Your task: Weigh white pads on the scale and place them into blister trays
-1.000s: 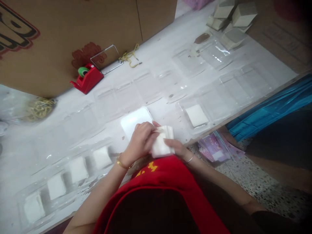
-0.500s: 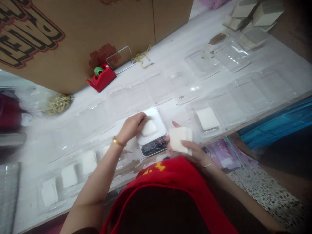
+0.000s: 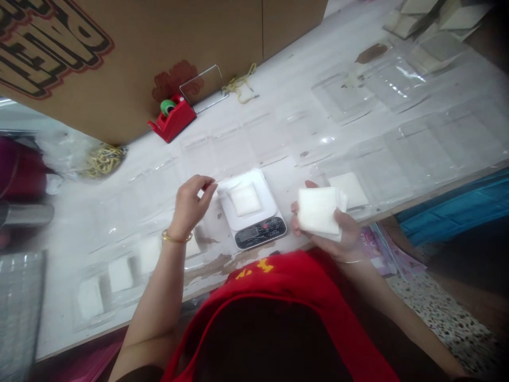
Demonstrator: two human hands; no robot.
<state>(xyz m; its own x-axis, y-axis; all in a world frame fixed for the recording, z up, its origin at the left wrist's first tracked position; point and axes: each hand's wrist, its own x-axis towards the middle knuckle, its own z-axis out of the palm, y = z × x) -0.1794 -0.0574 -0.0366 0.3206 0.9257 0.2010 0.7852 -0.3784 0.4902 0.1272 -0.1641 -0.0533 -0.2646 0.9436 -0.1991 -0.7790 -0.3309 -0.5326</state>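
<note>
My right hand (image 3: 345, 233) grips a stack of thin white square sheets (image 3: 318, 210), slightly fanned at its right edge, held to the right of a white digital kitchen scale (image 3: 268, 204). A small pile of white squares (image 3: 245, 199) lies on the scale's platform. To the left of the scale is my left hand (image 3: 193, 204), its thumb and forefinger pinched together. Whether something thin is between them I cannot make out. Behind the right hand, another white square (image 3: 350, 189) rests in a clear plastic tray (image 3: 377, 164).
Clear trays (image 3: 262, 132) run in rows along the white table (image 3: 290, 69). Several white stacks (image 3: 121, 273) sit at the front left. A red tape dispenser (image 3: 175, 119) stands against a large cardboard box (image 3: 131, 42). More blocks of sheets (image 3: 437, 50) are at the back right.
My left hand has drawn back leftward from the pile on the scale. My right hand has shifted right and slightly up with its stack. The view has moved a little.
</note>
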